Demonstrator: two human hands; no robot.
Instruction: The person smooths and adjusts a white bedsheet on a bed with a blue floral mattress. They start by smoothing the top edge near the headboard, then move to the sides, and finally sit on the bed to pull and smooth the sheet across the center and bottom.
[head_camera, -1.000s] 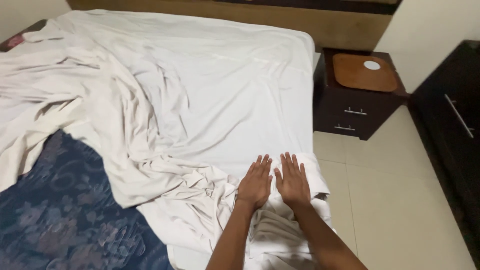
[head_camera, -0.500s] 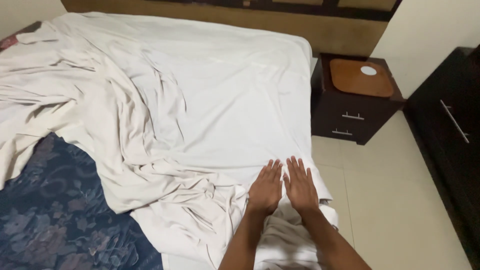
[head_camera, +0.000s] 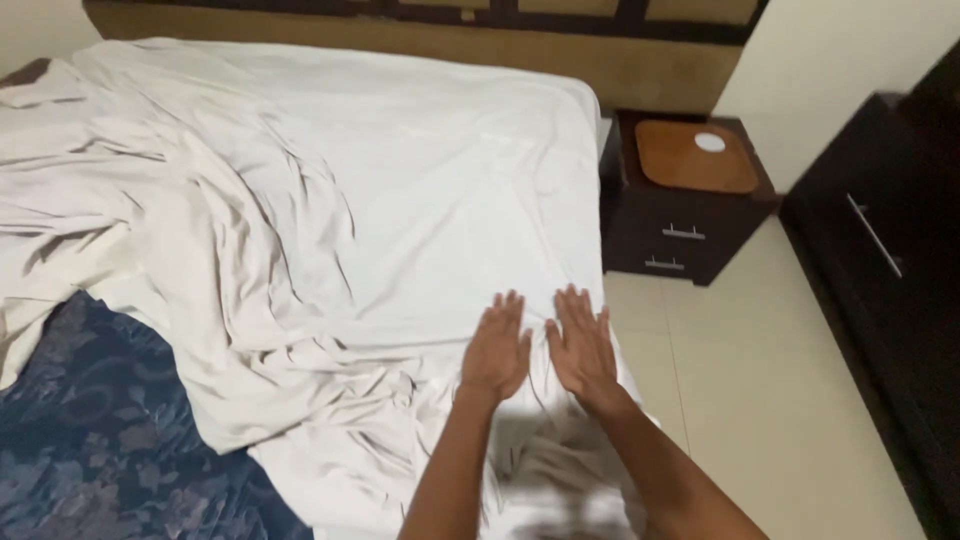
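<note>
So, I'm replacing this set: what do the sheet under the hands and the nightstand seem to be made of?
The white sheet looks like thin matte woven fabric, likely cotton: it creases softly. The nightstand looks like dark finished wood with metal drawer handles and a lighter brown, smooth top.

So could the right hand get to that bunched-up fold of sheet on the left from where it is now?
Probably yes. The right hand lies flat on the white sheet beside the left hand. The bunched fold lies beyond the left hand, so the right would have to cross over it; nothing else blocks it.
</note>
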